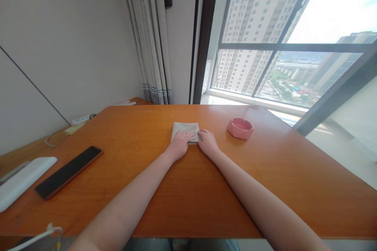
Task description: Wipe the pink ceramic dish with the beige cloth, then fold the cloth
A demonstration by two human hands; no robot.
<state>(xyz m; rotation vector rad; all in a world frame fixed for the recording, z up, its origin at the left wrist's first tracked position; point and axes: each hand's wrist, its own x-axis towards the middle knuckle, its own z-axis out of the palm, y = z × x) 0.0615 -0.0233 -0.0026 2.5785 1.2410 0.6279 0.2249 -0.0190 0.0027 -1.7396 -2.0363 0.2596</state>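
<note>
A light grey folded cloth point(185, 127) lies as a small flat rectangle on the wooden table point(132, 172). My left hand point(179, 144) rests on its lower part, fingers stretched out flat across the fabric. At the cloth's right edge is my right hand point(207, 142), with its fingers bent together against that edge; the fingertips are partly hidden. The lower corners of the cloth are covered by my hands.
A pink angular ashtray point(240, 128) stands right of my hands. To the left lie a black tablet-like slab point(69, 171) and a white flat object point(26, 180). A power strip point(82, 119) sits by the wall, and a white cable point(38, 237) hangs at the near left edge.
</note>
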